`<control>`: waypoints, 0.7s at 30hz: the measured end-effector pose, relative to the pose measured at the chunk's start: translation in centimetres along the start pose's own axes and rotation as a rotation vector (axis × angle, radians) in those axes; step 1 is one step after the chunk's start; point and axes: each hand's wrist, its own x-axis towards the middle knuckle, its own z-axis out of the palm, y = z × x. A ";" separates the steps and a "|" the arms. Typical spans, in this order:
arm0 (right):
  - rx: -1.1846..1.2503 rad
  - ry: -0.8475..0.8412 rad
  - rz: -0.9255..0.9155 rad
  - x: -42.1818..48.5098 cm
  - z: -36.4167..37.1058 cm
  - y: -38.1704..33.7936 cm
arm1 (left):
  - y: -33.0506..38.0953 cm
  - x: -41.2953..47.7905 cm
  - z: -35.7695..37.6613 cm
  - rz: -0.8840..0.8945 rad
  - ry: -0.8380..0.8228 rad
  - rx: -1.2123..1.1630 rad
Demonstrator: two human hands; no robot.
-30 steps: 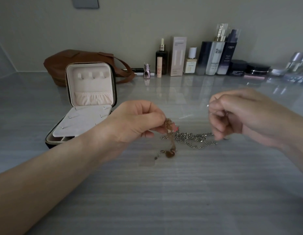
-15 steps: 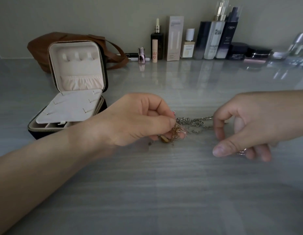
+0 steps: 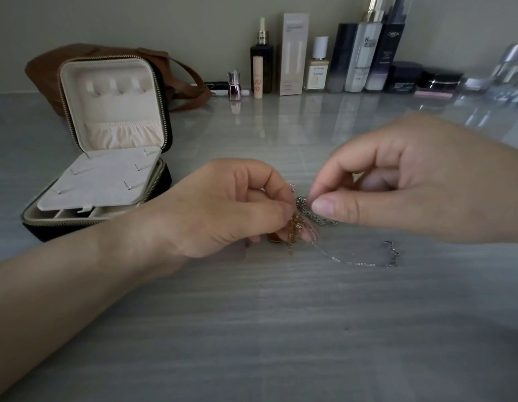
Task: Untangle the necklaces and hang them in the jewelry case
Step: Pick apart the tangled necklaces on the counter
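Right of the jewelry case [image 3: 112,117], above the grey streaked table [image 3: 252,329], we see our left hand [image 3: 223,207] curled, thumb and fingers pinching the gold necklace [image 3: 296,227], whose fine links hang in a bunched clump down towards the tabletop. Our right hand [image 3: 396,184] pinches the silver necklace [image 3: 303,202] between thumb and forefinger, touching that clump. Its thin chain runs away from the case and curves loosely on the table. The zip-edged case stands open, its lid upright and softly lined in pale fabric.
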 end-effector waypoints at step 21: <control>-0.048 0.028 0.010 0.7 1.0 1.1 | -0.4 0.1 -0.1 0.039 0.037 0.029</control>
